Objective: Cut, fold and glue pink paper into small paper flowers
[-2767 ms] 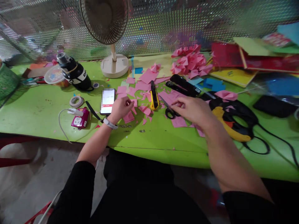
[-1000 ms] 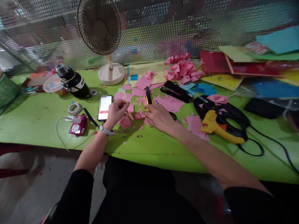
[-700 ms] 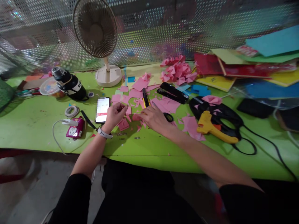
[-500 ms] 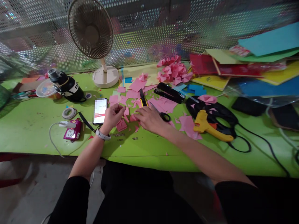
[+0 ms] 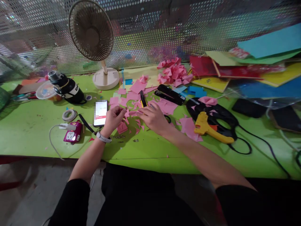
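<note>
One pink scrap (image 5: 134,113) juts leftward from the right fingers (image 5: 144,112).

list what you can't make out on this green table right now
Head view: lower end of the yellow cutter, hidden by the right hand.
Head view: middle of the scissors, covered by the same hand.
Head view: whether the left hand pinches anything, too small to tell.
Head view: left side of the phone, masked by pixel blocks.
Head view: rest of the green basket, cut off by the left edge.
</note>
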A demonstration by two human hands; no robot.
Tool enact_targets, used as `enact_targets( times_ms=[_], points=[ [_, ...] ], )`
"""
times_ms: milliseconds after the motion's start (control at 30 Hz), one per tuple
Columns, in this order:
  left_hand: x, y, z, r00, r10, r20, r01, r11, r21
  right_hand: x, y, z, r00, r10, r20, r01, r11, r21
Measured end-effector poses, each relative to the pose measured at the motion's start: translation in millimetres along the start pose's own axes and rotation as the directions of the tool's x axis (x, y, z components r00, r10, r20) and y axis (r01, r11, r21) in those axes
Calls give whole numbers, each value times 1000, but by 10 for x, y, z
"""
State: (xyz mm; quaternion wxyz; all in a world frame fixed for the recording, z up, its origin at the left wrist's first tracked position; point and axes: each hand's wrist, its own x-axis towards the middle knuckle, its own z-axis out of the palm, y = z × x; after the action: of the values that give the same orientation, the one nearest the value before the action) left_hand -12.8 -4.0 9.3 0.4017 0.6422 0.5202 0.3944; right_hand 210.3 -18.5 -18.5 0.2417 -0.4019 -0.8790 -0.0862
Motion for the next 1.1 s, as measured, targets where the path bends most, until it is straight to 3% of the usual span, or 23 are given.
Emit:
enact_targets(
  times_ms=[67,133,200,267,467,633,733,833,933,1100],
  points=[
    [-12,24,-2,986,-144,89,150,986,-72,-13,-21,-44,994,2,-105,1,1000,27],
    [-21,36,5,930,-263,258,314,931,-185,-32,-52,-83,987,-45,-157,51,998,30],
    [-29,40,19,861,-274,429,419,861,-290,-54,-80,-119,981,-97,-170,100,995,10],
    [-38,46,34,832,-228,505,446,816,-368,-76,-96,-160,980,-119,-161,117,993,-21],
    [-56,92,52,864,-200,462,421,790,-446,-229,-78,-290,981,-84,-175,75,996,-58],
    [-56,49,97,866,-201,459,378,863,-335,-627,147,-490,990,123,-69,-125,992,-14],
    [-67,48,124,865,-226,449,371,889,-267,-928,375,-678,944,288,-159,-289,957,14],
    [-87,80,133,915,-219,338,303,927,-219,-1123,503,-804,900,365,-237,-367,929,35],
    [-107,102,137,939,-181,293,221,969,-108,-1126,492,-785,900,395,-183,-386,918,86],
    [-105,78,131,973,-102,207,107,994,-14,-847,389,-570,947,321,10,-321,940,113]
  ],
)
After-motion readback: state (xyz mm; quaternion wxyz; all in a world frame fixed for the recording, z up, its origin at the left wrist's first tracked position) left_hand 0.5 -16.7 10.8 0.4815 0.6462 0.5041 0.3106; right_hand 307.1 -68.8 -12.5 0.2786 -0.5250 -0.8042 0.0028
